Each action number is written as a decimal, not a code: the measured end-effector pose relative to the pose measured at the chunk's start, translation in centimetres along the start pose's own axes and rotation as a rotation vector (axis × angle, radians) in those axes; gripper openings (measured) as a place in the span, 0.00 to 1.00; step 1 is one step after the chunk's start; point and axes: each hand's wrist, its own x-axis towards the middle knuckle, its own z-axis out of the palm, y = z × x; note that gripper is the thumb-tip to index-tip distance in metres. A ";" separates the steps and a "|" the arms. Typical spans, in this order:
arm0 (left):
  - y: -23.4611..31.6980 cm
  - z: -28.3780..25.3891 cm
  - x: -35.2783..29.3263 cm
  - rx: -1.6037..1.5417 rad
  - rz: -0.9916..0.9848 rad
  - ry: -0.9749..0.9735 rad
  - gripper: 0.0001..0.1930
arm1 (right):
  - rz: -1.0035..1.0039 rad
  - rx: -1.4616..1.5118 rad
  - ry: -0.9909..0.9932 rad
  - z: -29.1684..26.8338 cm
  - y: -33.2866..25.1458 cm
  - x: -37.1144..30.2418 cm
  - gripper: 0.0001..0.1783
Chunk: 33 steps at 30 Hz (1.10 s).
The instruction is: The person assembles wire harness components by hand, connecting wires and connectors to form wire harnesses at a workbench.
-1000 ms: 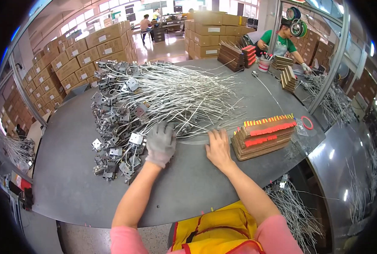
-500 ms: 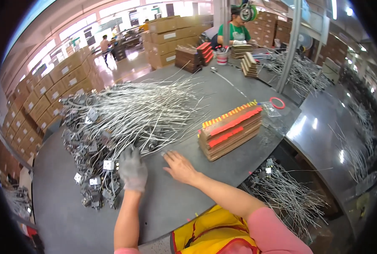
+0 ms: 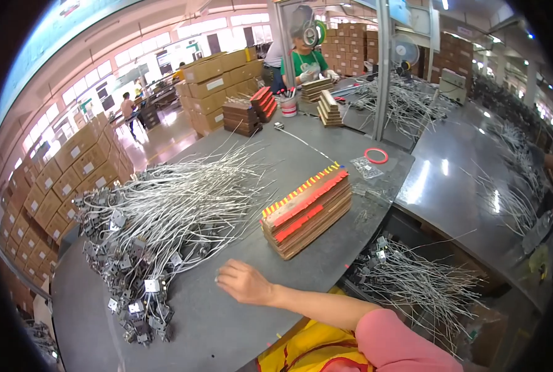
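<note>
One grey table [image 3: 208, 328] offers me bare room along its near edge and in the strip between the heap of wired metal boxes [image 3: 177, 201], left, and the stack of brown boards [image 3: 307, 218], right. My right hand [image 3: 245, 283] is over the near end of that strip, fingers half-curled and close together; whether they pinch anything or touch the tabletop, I cannot tell. Stacked cartons [image 3: 217, 87] stand beyond the surface, whose right corner bears a red ring [image 3: 375, 150].
</note>
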 end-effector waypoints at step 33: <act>7.7 20.8 -15.8 0.331 0.608 -1.222 0.17 | 0.403 -0.471 -0.051 -25.0 8.9 -14.3 0.21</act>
